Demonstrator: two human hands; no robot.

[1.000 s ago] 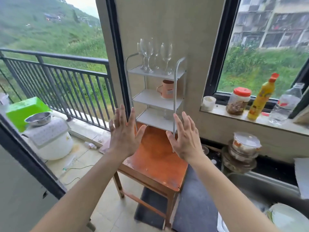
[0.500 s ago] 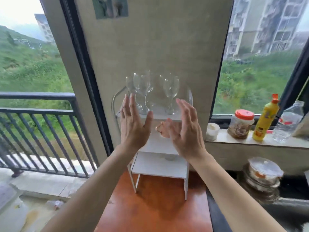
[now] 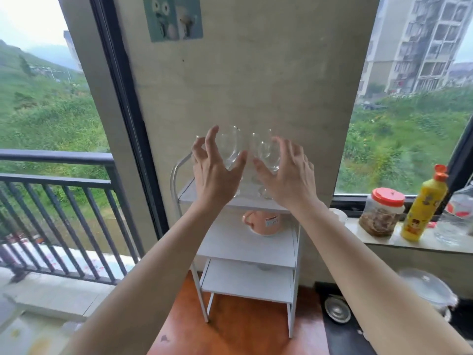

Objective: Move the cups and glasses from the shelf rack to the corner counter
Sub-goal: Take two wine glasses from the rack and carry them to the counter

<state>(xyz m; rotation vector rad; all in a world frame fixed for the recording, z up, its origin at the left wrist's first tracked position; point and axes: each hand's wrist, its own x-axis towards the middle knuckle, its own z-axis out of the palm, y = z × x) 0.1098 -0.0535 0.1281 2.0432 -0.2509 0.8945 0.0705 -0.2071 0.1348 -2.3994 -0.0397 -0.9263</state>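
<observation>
A white three-tier shelf rack (image 3: 245,247) stands on an orange-brown table against the wall. Clear wine glasses stand on its top tier; one glass (image 3: 231,147) rises in front of my left hand (image 3: 215,170), another glass (image 3: 266,152) beside my right hand (image 3: 286,172). Both hands are raised at the bowls with fingers spread and curved, not closed on them. A pink cup (image 3: 263,222) sits on the middle tier, partly hidden by the shelf above.
The window sill at right holds a jar with a red lid (image 3: 381,213), a yellow bottle (image 3: 422,208) and a clear bottle (image 3: 458,216). Lidded pots (image 3: 425,290) sit below on the dark counter. The orange table (image 3: 230,334) lies underneath; a balcony railing is at left.
Both hands have risen from the middle tier level to the bowls of the wine glasses on the top tier, and the camera has moved closer to the rack.
</observation>
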